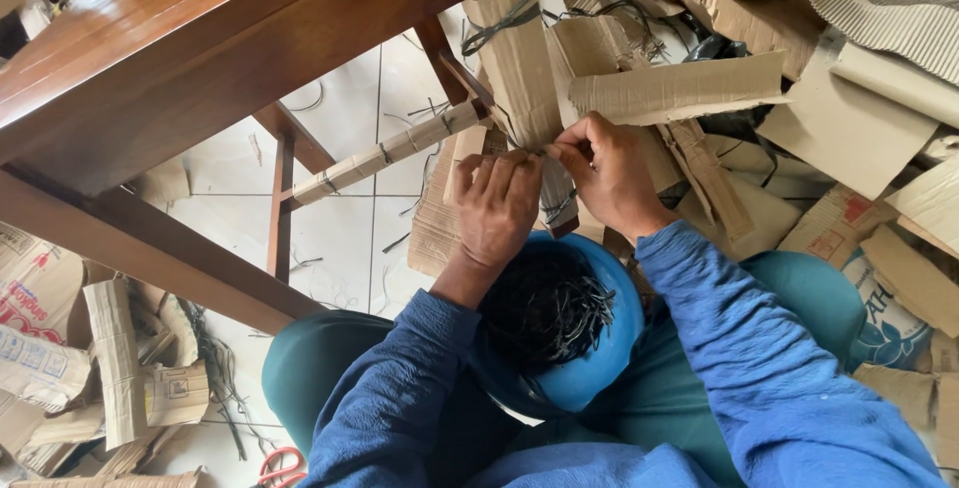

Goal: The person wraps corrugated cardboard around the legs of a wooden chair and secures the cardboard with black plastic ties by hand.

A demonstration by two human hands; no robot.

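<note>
Both hands are closed together on a cardboard wrap [519, 78] around a wooden chair leg — the left hand [496, 210] pressing the corrugated sheet flat, the right hand [611, 173] pinching what looks like a thin dark tie at its near edge. By the look of it the binding step is in hand, calling for a tight, even cinch. A blue bowl [609, 338] of wiry black ties sits on the lap — matte, ridged cardboard scraps [689, 88] lie far right.

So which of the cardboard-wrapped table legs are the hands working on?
The upper leg, under both hands; the banded leg lies untouched to their left.
</note>
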